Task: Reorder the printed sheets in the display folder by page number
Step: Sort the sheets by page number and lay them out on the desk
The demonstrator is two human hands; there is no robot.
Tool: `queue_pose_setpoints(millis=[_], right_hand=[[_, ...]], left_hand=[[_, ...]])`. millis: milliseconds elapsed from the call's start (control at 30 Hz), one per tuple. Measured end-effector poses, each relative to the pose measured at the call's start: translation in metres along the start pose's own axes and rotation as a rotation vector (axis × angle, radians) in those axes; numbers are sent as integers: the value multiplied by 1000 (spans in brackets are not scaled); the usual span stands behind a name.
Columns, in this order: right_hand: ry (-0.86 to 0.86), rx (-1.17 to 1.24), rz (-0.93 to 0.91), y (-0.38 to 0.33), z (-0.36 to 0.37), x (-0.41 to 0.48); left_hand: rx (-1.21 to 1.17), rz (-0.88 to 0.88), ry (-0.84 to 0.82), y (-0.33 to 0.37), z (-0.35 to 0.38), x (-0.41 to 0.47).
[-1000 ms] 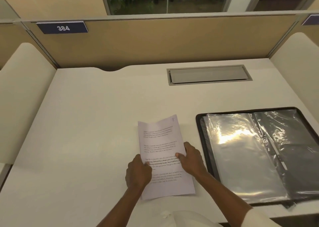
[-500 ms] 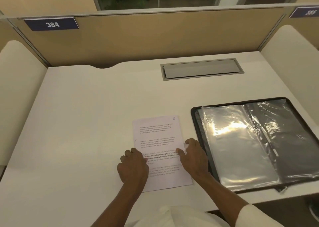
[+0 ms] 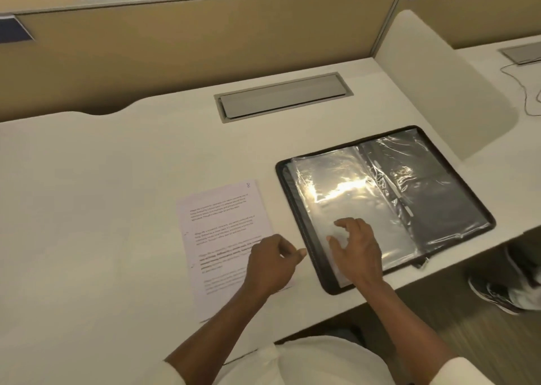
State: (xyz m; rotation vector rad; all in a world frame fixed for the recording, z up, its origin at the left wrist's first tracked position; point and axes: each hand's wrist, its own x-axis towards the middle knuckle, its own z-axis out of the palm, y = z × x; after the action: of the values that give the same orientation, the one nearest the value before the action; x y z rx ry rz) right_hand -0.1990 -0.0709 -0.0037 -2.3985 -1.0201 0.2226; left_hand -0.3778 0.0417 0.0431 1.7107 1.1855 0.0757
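Observation:
A stack of printed sheets (image 3: 222, 223) lies flat on the white desk, the top one marked 8 in its upper right corner. My left hand (image 3: 272, 263) hovers over the stack's lower right part with fingers loosely curled, holding nothing. A black display folder (image 3: 439, 206) lies open to the right, its clear plastic sleeves shining under the light. My right hand (image 3: 355, 245) is over the folder's left sleeve (image 3: 336, 191), fingers spread and bent, the fingertips at the plastic. Both sleeves in view look empty.
A grey cable hatch (image 3: 282, 98) is set into the desk behind the folder. Tan partition walls (image 3: 205, 48) close the back and white side panels (image 3: 433, 86) the right. A neighbouring desk with a cable lies far right; a shoe (image 3: 497, 294) is on the floor.
Both hands have come off the sheets. My right hand has moved right onto the folder's left sleeve, and my left hand has shifted right over the stack. The view has swung right.

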Motion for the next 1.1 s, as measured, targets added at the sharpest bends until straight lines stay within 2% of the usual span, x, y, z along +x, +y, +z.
queue_pose_setpoints(millis=[133,400,533,767,933,1000,1100], right_hand=[[-33,-12,-18,52,-20,24],[-196,-15,-186,135,-40,68],[-237,-2,-246,159,-45,93],[-327,-54,-357,180,-52,116],[-317,29,-356,185,-51,124],[-293,67,-355,187,-51,128],[-282,119,-330,184,-53,131]], left_hand=[[-153,-65,-62,42,25,15],[-193,-322,43,86,88,52],[-103,-435,171,96,115,68],[73,-625,288,104,136,90],[28,-640,329,109,136,93],[24,-597,349,111,138,91],[-103,-481,367,121,141,87]])
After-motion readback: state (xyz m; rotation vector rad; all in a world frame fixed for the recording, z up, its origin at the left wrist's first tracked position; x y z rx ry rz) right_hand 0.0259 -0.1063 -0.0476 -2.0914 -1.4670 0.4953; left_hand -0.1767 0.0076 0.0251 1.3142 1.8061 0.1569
